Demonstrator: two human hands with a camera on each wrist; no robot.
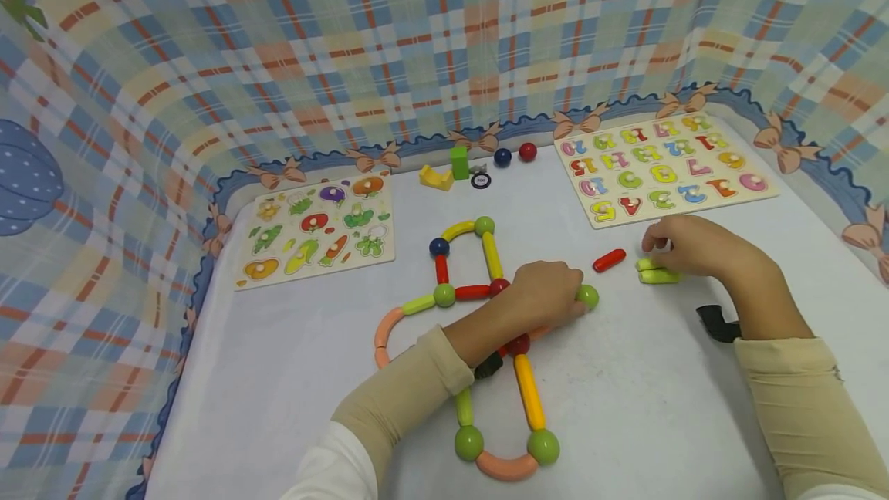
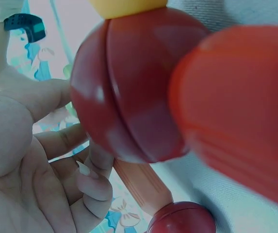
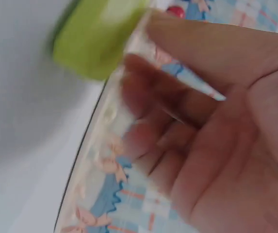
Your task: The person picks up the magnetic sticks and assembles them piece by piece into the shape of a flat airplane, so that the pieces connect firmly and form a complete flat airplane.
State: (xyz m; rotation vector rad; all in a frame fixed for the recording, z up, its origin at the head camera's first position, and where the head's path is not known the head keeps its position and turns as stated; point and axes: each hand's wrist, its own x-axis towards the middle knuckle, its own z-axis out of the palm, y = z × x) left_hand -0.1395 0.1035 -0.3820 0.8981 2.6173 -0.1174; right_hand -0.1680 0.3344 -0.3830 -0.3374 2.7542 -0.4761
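Observation:
Across the magnetic stick-and-ball figure, my left hand (image 1: 549, 292) reaches with curled fingers and grips a green ball (image 1: 587, 297) at its right side. In the left wrist view, a large red ball (image 2: 134, 87) hides those fingertips, and a red stick (image 2: 240, 111) juts toward the camera. My right hand (image 1: 701, 245) bends down over two short green sticks (image 1: 658, 277) lying side by side. Its thumb and forefinger pinch the end of the upper one. A green stick (image 3: 100, 39) shows blurred beside the thumb in the right wrist view. A loose red stick (image 1: 609, 260) lies between the hands.
A vegetable peg puzzle (image 1: 385, 238) lies at the left and a number puzzle (image 1: 684, 212) at the back right. Along the back are a yellow arch block (image 1: 436, 178), a green block (image 1: 460, 163), a dark blue ball (image 1: 503, 157) and a red ball (image 1: 528, 152). Checked cloth (image 1: 417, 60) surrounds the table.

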